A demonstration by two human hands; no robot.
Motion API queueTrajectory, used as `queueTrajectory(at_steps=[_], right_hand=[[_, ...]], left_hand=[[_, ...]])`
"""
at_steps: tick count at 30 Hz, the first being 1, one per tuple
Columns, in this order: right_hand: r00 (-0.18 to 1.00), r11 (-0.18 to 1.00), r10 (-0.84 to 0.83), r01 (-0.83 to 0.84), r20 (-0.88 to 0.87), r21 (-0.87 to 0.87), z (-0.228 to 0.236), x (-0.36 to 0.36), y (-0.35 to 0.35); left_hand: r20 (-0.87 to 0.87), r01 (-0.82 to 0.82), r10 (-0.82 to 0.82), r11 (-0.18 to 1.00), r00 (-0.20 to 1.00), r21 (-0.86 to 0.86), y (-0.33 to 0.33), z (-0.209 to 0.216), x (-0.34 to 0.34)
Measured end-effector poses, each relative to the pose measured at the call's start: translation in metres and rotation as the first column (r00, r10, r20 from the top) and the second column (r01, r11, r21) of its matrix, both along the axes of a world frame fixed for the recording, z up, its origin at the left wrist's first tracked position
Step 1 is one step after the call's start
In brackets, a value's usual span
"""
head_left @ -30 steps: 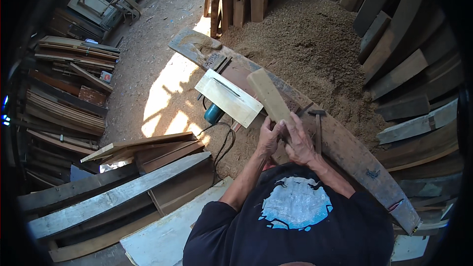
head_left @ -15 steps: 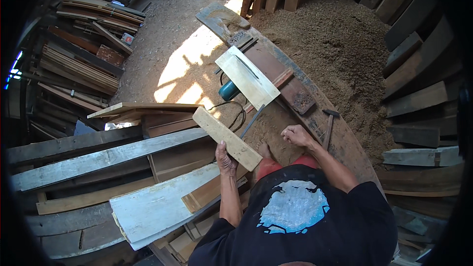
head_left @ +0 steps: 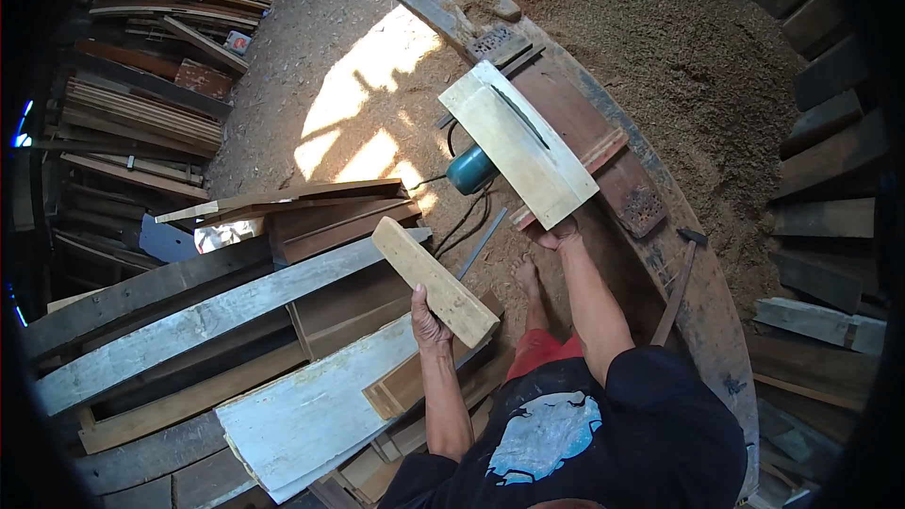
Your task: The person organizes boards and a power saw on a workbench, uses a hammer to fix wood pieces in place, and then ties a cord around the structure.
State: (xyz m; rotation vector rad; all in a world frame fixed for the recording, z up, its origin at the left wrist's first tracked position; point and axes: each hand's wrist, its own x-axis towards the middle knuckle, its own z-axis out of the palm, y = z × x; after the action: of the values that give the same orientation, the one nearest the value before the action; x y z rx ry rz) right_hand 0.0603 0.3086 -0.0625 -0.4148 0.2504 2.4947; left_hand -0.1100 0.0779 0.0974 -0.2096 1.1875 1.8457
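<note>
My left hand (head_left: 430, 322) grips a short, thick wooden block (head_left: 438, 285) by its lower part, thumb along its near side. At the bench sits a pale board (head_left: 518, 146) with a long slot, and a green motor housing (head_left: 470, 170) of a power tool shows beneath its left side. My right hand (head_left: 559, 237) reaches to the near end of that board, and its fingers go out of sight under it. Whether they hold anything is hidden. A thin grey bar (head_left: 482, 243) slants between the wooden block and the pale board.
A long worn bench (head_left: 702, 339) curves along my right, with a hammer (head_left: 679, 287) on it. White-painted planks (head_left: 311, 405) and stacked boards lie at left. A dark cable (head_left: 459, 238) trails on the ground. Sawdust (head_left: 679, 57) heaps beyond the bench; timber leans at right.
My right hand has moved forward from above my knee to the near end of the slotted board. My left hand keeps the block, now slightly lower. The view has shifted.
</note>
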Motion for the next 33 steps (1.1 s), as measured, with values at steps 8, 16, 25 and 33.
queueTrajectory(at_steps=[8,16,25,33], right_hand=[[0.985,0.965,0.048,-0.003,-0.164,0.262,-0.022,0.013,0.019],[0.997,0.977,0.025,-0.01,-0.07,0.213,-0.014,0.01,0.021],[1.0,0.975,0.018,-0.018,0.004,0.221,-0.01,0.012,0.035],[0.998,0.974,0.032,-0.044,0.057,0.221,-0.006,0.01,0.038]], left_hand=[[0.038,0.048,-0.048,0.999,0.998,-0.003,0.035,-0.011,-0.016],[0.089,0.116,-0.117,0.993,0.989,0.017,0.039,-0.023,-0.025],[0.048,0.16,-0.161,0.987,0.986,0.019,0.05,-0.023,-0.033],[-0.048,0.148,-0.144,0.986,0.988,0.082,0.055,-0.019,-0.039]])
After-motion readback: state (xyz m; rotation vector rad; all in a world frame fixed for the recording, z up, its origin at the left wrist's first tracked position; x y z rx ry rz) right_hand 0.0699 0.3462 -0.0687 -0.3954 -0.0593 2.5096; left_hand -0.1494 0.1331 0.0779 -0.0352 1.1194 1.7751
